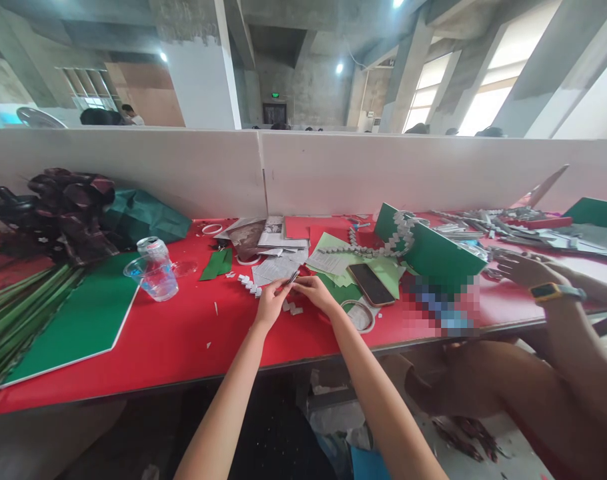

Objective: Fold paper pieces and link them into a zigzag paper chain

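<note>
Both my hands meet above the red table, near its front edge. My left hand (pixel 272 303) is closed in a pinch on a small folded paper strip (pixel 293 276). The fingertips of my right hand (pixel 316 292) are pressed together at the strip's other side; whether they grip it too is too small to tell. Just left of my left hand lies a short zigzag chain of white folded paper (pixel 249 285). Small white folded pieces (pixel 292 308) rest between my wrists. To the right are a phone (pixel 371 285) and a roll of tape (pixel 358 316).
A plastic cup (pixel 159 283) and a can (pixel 153 251) stand at the left, beside a green board (pixel 93 320). An upright green board (pixel 433 257) with a paper chain stands at the right. Beyond it, another person's hands (pixel 523 268) work. A white partition (pixel 333 177) runs behind.
</note>
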The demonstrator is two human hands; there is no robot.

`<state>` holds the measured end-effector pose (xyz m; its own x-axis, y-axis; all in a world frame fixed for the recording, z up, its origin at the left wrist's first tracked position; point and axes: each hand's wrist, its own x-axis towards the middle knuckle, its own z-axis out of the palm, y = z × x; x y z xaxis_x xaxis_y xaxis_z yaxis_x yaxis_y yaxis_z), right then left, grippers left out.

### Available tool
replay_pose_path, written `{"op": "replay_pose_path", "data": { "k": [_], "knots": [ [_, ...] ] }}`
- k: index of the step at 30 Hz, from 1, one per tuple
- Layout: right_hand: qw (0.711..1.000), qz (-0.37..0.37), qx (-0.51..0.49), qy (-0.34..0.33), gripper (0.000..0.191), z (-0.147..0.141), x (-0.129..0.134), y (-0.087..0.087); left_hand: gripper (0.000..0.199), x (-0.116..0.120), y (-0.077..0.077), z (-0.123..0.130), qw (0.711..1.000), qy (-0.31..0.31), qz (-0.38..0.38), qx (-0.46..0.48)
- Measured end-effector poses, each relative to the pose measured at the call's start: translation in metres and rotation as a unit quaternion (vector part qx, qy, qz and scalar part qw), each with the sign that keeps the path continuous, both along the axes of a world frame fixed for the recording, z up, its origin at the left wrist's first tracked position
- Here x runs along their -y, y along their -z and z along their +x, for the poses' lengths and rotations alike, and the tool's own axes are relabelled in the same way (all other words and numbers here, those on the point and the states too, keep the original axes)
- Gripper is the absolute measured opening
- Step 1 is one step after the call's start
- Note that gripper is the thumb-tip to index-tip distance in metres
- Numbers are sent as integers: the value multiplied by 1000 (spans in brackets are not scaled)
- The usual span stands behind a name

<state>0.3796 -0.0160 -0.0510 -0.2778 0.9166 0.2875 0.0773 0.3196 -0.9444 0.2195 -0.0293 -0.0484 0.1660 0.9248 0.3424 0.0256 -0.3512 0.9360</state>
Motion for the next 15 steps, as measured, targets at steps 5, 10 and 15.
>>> {"op": "replay_pose_path", "data": {
  "k": [5, 10, 15],
  "knots": [
    [999, 5, -27, 26, 34, -1, 2, -4, 26, -1, 1, -4, 993, -101, 30, -56],
    [996, -20, -78, 37, 33, -2, 0, -4, 19, -4, 6, -5, 982, -134, 74, -108],
    [993, -15, -103, 53, 31, -1, 0, -4, 17, -4, 7, -5, 983, -131, 61, -110]
  ]
}}
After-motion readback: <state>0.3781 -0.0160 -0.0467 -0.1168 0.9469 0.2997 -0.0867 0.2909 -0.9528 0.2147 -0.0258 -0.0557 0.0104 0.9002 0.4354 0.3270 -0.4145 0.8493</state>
